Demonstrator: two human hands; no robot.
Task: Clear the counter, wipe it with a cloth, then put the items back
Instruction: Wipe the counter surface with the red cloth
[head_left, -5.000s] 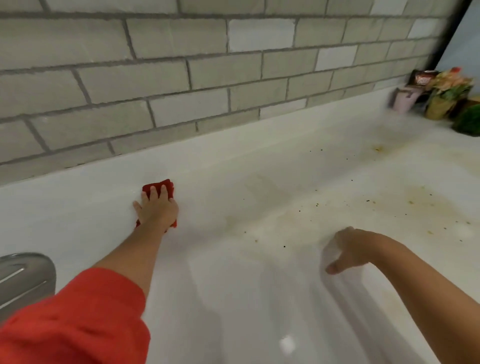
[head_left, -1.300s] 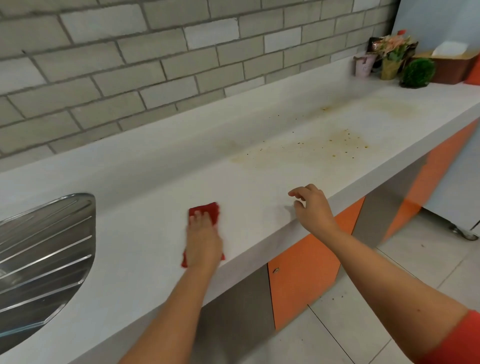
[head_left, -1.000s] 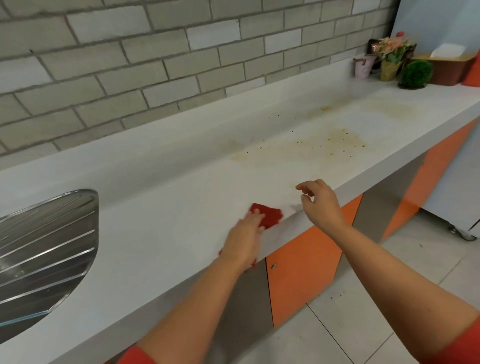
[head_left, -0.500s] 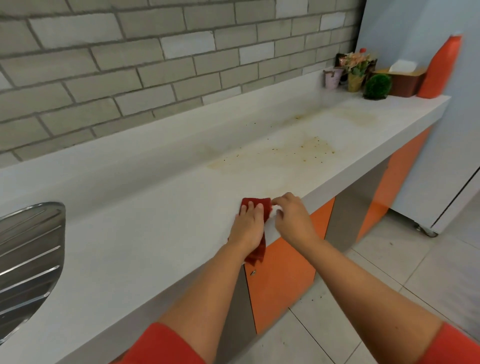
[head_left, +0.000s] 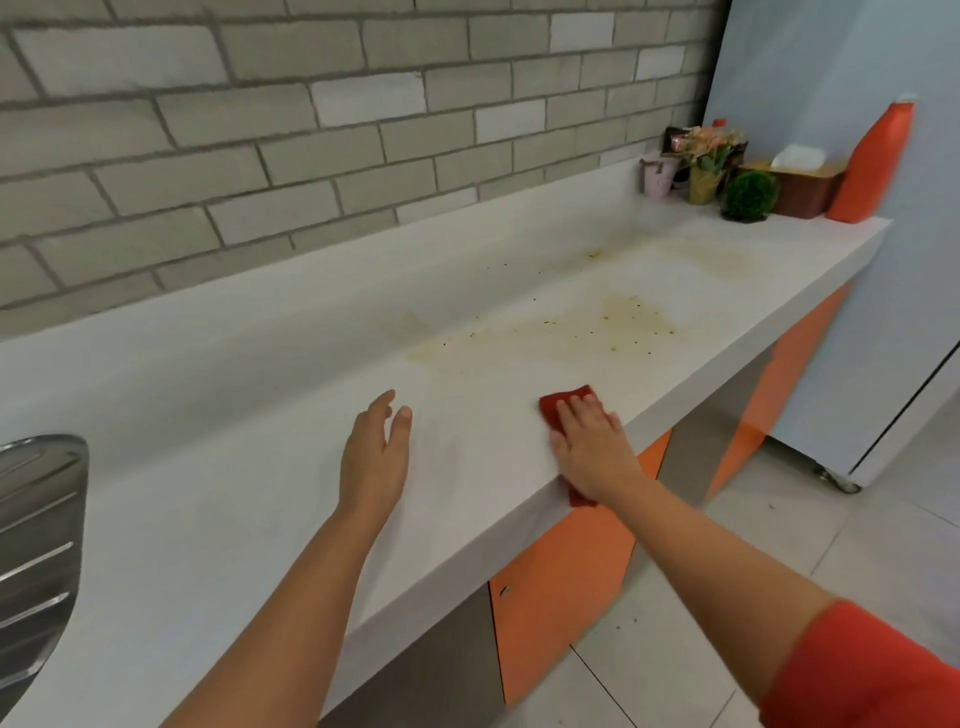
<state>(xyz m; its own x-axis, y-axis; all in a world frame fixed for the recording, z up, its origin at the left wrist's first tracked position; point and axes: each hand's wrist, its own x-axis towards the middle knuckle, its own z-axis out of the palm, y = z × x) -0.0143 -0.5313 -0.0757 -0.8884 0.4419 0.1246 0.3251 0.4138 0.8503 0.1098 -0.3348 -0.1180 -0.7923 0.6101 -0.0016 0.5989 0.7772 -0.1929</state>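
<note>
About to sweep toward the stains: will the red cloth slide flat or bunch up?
Likely floppy: the red cloth droops over the counter edge beneath the right hand. Probably thin and light, since it lies flat under straight fingers. It may bunch unless pressed evenly.

Left hand (head_left: 376, 457) is hovering with fingers straight, palm turned inward; right hand (head_left: 592, 449) is pressing palm-down, fingers extended; both forearms are reaching forward

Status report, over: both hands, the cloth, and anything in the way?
Left hand open over counter. Right hand flat, pressing red cloth at front edge. Brown stains ahead, not yet wiped. Nothing between cloth and stains.
</note>
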